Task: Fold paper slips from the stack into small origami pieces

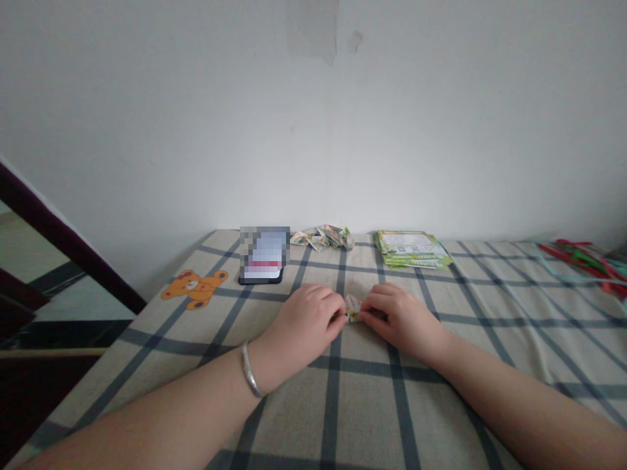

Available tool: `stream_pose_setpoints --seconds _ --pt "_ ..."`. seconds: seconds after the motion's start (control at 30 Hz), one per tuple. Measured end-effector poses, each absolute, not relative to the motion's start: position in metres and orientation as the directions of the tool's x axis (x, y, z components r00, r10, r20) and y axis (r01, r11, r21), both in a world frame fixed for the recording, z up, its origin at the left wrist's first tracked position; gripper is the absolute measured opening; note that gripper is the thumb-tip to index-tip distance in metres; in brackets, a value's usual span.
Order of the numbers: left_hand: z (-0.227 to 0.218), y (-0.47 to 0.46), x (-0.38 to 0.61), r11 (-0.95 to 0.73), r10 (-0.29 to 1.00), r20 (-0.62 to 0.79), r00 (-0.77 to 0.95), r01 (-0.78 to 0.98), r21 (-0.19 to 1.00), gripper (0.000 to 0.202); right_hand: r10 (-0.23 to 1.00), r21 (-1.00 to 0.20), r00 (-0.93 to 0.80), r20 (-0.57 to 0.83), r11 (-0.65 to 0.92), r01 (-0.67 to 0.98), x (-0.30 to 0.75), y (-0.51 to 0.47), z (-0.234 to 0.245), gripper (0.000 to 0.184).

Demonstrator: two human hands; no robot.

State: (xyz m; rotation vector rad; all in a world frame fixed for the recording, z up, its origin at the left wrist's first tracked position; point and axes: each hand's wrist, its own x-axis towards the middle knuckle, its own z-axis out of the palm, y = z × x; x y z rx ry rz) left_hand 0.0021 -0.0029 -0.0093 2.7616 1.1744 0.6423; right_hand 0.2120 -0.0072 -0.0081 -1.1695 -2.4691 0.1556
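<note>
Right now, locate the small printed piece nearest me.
In the head view, the small printed piece is just right of centre, pinched between the left hand and right hand, nearer than the crumpled pile.

From my end, this looks like a home: I see a checked tablecloth [362, 418], an orange cartoon bear [193, 287] on it, a phone [264, 261] lying near the bear, and a plain, patchy pale wall [441, 117] behind.
</note>
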Motion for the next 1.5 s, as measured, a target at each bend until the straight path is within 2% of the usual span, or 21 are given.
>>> stream_pose_setpoints --seconds 0.2,0.43,0.63,0.9,1.0,1.13,1.3,1.5 --pt "-0.0105 -0.0016 0.0017 -0.723 0.687 0.328 0.648 0.654 0.221 0.008 0.742 -0.258 -0.595 0.309 0.667 0.699 0.2124 -0.0074 -0.0106 0.015" --pt "-0.0117 -0.0016 0.0024 -0.717 0.689 0.348 0.636 0.668 0.200 0.010 0.773 -0.253 -0.543 0.326 0.625 0.738 0.2083 -0.0091 -0.0095 0.017" --pt "-0.0121 -0.0019 0.0019 -0.712 0.696 0.351 0.626 0.662 0.232 0.005 0.786 -0.274 -0.518 0.338 0.609 0.744 0.2075 -0.0063 -0.0098 0.014" --pt "-0.0110 -0.0003 -0.0005 -0.722 0.688 0.341 0.641 0.650 0.236 0.009 0.798 -0.257 -0.508 0.326 0.591 0.764 0.2058 -0.0052 -0.0109 0.012" --pt "-0.0102 -0.0001 -0.0022 -0.742 0.666 0.360 0.653 0.628 0.234 0.016 0.794 -0.258 -0.508 0.332 0.595 0.761 0.2058 -0.0045 -0.0118 0.012" --pt "-0.0095 0.0006 -0.0053 -0.779 0.619 0.353 0.702 0.606 0.162 0.019 0.796 -0.269 -0.497 0.346 0.591 0.760 0.2068 -0.0029 -0.0141 0.010" --pt "-0.0095 0.0006 -0.0070 -0.852 0.501 0.382 0.777 0.520 0.061 0.016 0.799 -0.263 -0.496 0.341 0.588 0.765 0.2060 -0.0029 -0.0138 0.009" --pt "-0.0065 -0.0019 -0.0061 -0.871 0.457 0.304 0.836 0.489 -0.034 0.010 0.794 -0.232 -0.509 0.331 0.592 0.772 0.2085 -0.0029 -0.0135 0.011"
